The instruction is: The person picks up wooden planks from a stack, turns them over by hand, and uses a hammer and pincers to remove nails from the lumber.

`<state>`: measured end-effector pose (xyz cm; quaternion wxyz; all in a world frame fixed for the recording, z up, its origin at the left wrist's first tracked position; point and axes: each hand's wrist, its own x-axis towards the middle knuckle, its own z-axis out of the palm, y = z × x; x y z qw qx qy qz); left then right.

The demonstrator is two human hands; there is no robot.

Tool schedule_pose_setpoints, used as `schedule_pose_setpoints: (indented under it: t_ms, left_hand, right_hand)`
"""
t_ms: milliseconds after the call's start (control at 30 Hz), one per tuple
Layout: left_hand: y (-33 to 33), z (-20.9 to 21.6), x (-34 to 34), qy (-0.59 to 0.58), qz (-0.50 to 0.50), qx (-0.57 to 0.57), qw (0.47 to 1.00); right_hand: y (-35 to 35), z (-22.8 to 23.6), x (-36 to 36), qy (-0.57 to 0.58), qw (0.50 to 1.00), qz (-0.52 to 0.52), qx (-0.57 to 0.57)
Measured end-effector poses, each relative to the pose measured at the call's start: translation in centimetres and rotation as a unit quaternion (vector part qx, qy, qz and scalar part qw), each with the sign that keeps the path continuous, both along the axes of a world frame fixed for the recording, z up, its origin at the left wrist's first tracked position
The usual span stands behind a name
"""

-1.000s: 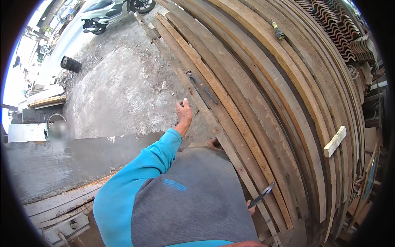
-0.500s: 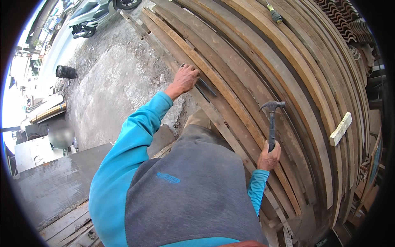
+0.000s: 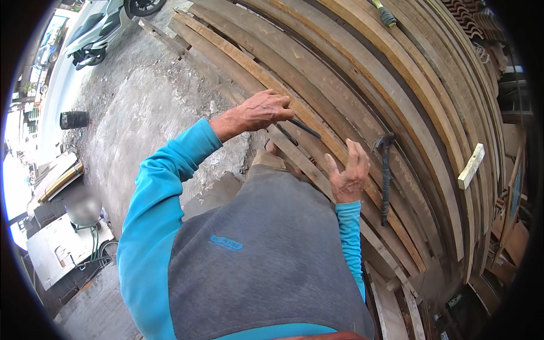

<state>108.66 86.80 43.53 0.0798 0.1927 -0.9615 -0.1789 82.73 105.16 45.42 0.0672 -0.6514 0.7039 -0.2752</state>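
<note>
My left hand point(image 3: 266, 109) is closed around a dark, slender bar point(image 3: 307, 130), over the near planks. The bar points to the right and slightly down; its other end is hidden in my fist, so its exact kind cannot be told. My right hand point(image 3: 348, 173) is open above the planks, fingers raised and apart, with nothing in it. To its right, a black claw hammer point(image 3: 385, 187) rests on the wooden planks point(image 3: 334, 107), head away from me and handle toward me. Hand and hammer are apart.
A short pale wood block point(image 3: 471, 166) lies on the boards at right. Farther off among them is a tool with a dark grip and yellowish end point(image 3: 386, 16). Roof tiles point(image 3: 473, 20) are stacked far right. On the left are a black bucket point(image 3: 74, 119) and a parked scooter point(image 3: 93, 34).
My right hand has let go of the hammer, which now lies on the planks, and has opened. My left hand has shifted slightly right with the bar. The whole view has shifted a little.
</note>
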Motion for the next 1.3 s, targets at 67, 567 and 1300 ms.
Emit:
schedule_pose_setpoints:
  t_ms: [67, 567, 1300]
  left_hand:
    - [0.3, 1.9, -1.2, -0.041, -0.045, -0.044, 0.997]
    - [0.7, -2.7, 8.8, 0.344, 0.569, 0.186, 0.723]
    - [4.1, -5.4, 12.0, 0.299, 0.541, 0.428, 0.659]
  right_hand:
    - [-3.5, 0.7, 3.7, 0.010, 0.999, 0.040, -0.007]
    - [-1.4, -5.8, 7.7, -0.226, 0.973, 0.048, -0.019]
    - [-11.1, -0.2, 8.7, -0.420, 0.879, -0.175, 0.142]
